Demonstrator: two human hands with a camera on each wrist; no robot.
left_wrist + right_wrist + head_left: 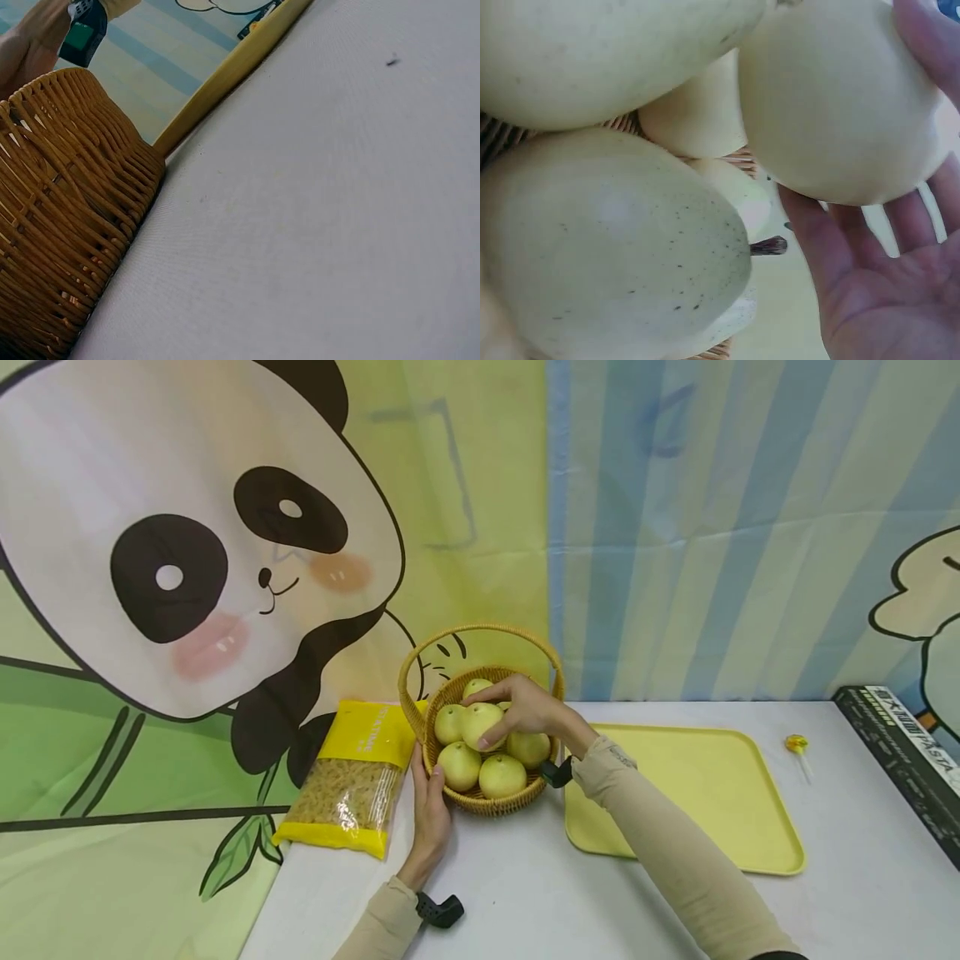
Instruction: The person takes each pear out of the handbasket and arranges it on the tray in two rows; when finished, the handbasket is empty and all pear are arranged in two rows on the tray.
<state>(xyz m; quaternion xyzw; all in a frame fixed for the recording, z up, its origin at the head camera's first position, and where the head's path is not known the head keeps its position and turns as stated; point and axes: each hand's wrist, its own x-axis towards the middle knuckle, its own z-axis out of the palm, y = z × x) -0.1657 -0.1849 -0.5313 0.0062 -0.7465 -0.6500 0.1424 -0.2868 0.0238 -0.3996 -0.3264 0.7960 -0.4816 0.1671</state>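
A wicker basket (491, 806) with a tall arched handle stands on the table, filled with several pale yellow-green pears (502, 776). From above, my right hand (525, 706) reaches in and grips a pear (480, 724) at the top of the pile, thumb on the near side and fingers across the far side. Up close in the right wrist view, that pear (840, 97) has fingers around it. My left hand (429, 818) rests along the basket's left outer side, its fingers extended and partly hidden. The basket's woven wall (67, 210) fills the left of the left wrist view.
A yellow bag of dry pasta (356, 785) lies left of the basket. To the right are a yellow tray (690, 793), partly under my right forearm, a lollipop (797, 745) and a black box (900, 760). A panda-print backdrop (465, 568) hangs behind.
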